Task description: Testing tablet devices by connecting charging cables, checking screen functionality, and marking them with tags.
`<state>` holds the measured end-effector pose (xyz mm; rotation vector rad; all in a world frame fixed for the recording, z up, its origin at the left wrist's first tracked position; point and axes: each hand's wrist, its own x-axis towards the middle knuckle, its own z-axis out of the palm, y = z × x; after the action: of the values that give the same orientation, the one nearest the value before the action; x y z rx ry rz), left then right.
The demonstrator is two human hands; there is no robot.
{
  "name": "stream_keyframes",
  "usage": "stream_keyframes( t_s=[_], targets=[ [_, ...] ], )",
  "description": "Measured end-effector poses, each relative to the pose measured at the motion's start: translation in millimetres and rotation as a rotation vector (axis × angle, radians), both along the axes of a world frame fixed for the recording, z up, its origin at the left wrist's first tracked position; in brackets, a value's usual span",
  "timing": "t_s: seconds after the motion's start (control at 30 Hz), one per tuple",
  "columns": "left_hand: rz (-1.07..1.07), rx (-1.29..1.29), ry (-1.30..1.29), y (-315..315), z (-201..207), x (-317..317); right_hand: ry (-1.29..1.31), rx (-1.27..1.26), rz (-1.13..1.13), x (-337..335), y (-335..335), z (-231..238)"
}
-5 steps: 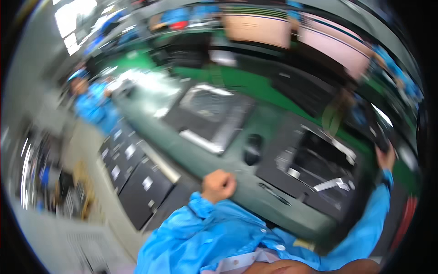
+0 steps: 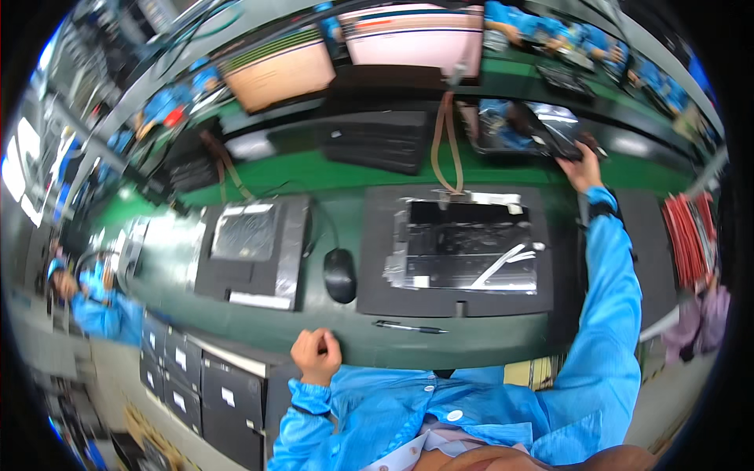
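At the back right, my right hand is stretched out, its fingers closed on the near end of a dark, flat, panel-like piece. This piece is tilted above a black tray with glossy contents; its exact kind is unclear. My left hand is curled into a loose fist at the bench's front edge, with nothing visible in it. Before me lies a black foam board bearing a dark, glossy screen panel with clear film and white strips. A pen and a black computer mouse lie nearby.
A second foam board with a film-covered panel is to the left. Stacked black trays stand behind. Tan straps hang down at the back. Red sheets are at the right. Black boxes stand below left; co-workers sit around.
The view has turned rightward, so the bench now appears level and more centred. My right hand still grips the dark piece, which is now tilted over the black tray. My left hand stays curled.
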<state>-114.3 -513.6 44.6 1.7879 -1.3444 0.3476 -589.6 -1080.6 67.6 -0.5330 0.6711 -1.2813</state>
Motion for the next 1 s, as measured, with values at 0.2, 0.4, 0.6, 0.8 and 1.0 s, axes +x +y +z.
stream_keyframes(
  t_s=[0.2, 0.4, 0.6, 0.8, 1.0],
  targets=[
    [-0.041, 0.011, -0.022, 2.3, 0.0, 1.6, 0.057, -0.031, -0.150, -0.6, 45.0, 35.7],
    [-0.004, 0.024, 0.037, 5.8, -5.6, -2.8, -0.011, -0.133, -0.344, -52.4, 100.3, 59.4],
    [-0.043, 0.057, -0.019, 8.3, -8.8, -0.9, -0.116, -0.164, -0.745, -116.1, 198.0, 61.9],
    [-0.084, 0.031, 0.036, 7.2, -12.3, -0.4, -0.178, -0.204, -1.094, -144.9, 249.3, 45.7],
    [-0.112, 0.018, 0.097, 8.3, -9.7, -2.7, -0.176, 0.013, -1.169, -143.6, 270.0, 26.3]
  ],
)
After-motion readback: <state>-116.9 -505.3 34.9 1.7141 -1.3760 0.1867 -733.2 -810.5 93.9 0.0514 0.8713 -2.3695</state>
